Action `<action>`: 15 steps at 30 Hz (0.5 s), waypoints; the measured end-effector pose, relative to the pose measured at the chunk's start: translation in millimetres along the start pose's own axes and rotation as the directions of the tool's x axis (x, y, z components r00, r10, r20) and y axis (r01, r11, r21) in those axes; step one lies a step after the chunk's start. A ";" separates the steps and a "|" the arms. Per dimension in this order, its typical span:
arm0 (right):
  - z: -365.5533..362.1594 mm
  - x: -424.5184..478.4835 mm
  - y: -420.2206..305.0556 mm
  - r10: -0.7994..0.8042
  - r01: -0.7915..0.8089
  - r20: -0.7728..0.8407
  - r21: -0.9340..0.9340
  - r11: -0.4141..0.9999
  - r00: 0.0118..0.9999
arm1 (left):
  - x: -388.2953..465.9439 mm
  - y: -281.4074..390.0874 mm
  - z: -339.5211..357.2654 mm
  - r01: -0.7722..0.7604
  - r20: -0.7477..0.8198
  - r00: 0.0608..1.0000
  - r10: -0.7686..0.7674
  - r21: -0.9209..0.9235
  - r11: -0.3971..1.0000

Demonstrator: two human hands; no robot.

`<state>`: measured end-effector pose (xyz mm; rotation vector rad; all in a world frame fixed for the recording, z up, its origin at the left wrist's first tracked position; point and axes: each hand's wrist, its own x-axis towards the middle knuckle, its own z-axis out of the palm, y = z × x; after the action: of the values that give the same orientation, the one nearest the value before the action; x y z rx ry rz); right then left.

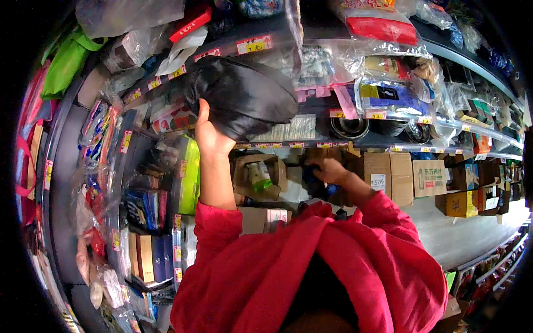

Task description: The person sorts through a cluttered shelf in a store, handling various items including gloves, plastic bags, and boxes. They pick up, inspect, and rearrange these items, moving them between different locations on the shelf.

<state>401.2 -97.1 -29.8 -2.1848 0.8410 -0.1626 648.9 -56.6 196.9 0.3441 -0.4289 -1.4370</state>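
My left hand (213,135) is raised at the shelf front and grips a glossy black bundle (250,95), of plastic or a leather-like material. Its thumb shows along the near side; the fingers are hidden beneath. Lower and to the right, my right hand (330,170) reaches down among the cartons, at a dark blue item (310,175). Blur and shadow hide whether its fingers hold that item. Between the two hands is an open cardboard box (281,175) with a clear, green-bottomed package (259,177) inside.
Shelves with price tags (255,44) curve around me, packed with plastic-wrapped goods (393,98) and metal bowls (349,127). Closed cartons (389,177) stand at the right on the floor. A bright green box (190,175) is close to my left forearm. Notebooks (145,258) fill a lower left shelf.
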 end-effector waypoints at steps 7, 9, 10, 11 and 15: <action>-85.7 -37.5 -115.8 -0.325 0.573 -0.764 0.071 0.816 0.558 | 4.2 -41.8 -25.1 0.078 -0.142 0.986 -0.089 -0.080 0.994; -78.8 -25.4 -142.3 -0.578 0.593 -0.713 -0.281 0.755 0.398 | 2.8 -43.9 -42.6 0.266 0.121 0.956 -0.266 0.012 0.964; -68.8 -18.5 -133.5 -0.602 0.595 -0.708 -0.318 0.738 0.370 | -1.6 -47.7 -41.3 0.383 0.240 0.899 -0.367 -0.025 0.923; -50.7 -6.0 -115.3 -0.621 0.594 -0.707 -0.352 0.724 0.338 | -5.0 -54.7 -14.7 0.302 0.150 0.944 -0.294 -0.031 0.953; 22.2 20.5 0.2 -0.262 0.208 -0.347 -0.185 0.960 0.900 | -8.4 -59.9 35.3 0.113 -0.007 0.994 -0.113 -0.010 0.994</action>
<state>425.0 -96.1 -48.3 -2.4305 0.8047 -0.6721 578.9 -53.7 198.7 0.3708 -0.4012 -1.5471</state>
